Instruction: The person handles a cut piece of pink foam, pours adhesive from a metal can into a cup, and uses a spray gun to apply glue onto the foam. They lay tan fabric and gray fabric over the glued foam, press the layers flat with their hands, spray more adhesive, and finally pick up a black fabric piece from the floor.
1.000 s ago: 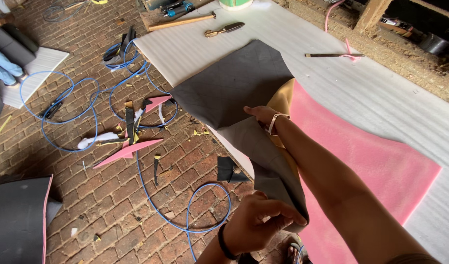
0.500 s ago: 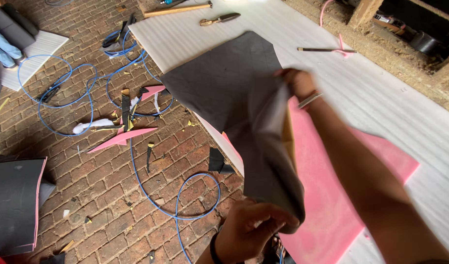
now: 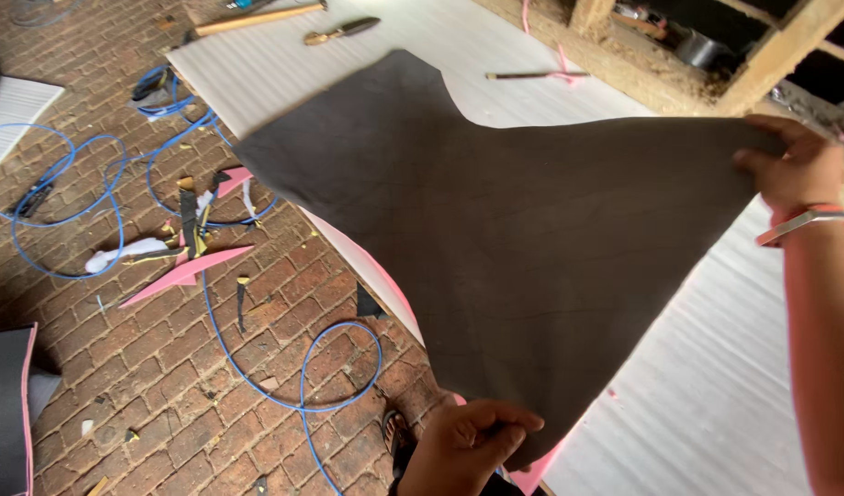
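The dark grey sheet [image 3: 523,239] hangs spread between both hands: right hand [image 3: 794,165] pinches its far corner, left hand [image 3: 468,445] grips its near corner. Its long axis runs between them, above the white worktop [image 3: 716,386].

A blue cable [image 3: 257,367] is looping across the brick floor [image 3: 119,404], running among pink offcuts [image 3: 185,274] and small dark scraps [image 3: 367,303]. A white corrugated sheet [image 3: 716,395] is lying flat, carrying a knife [image 3: 341,30], a wooden-handled tool [image 3: 257,16] and a thin rod [image 3: 535,75]. Wooden beams [image 3: 780,46] are framing the upper right. A dark, pink-edged piece [image 3: 4,413] is lying at the left edge.
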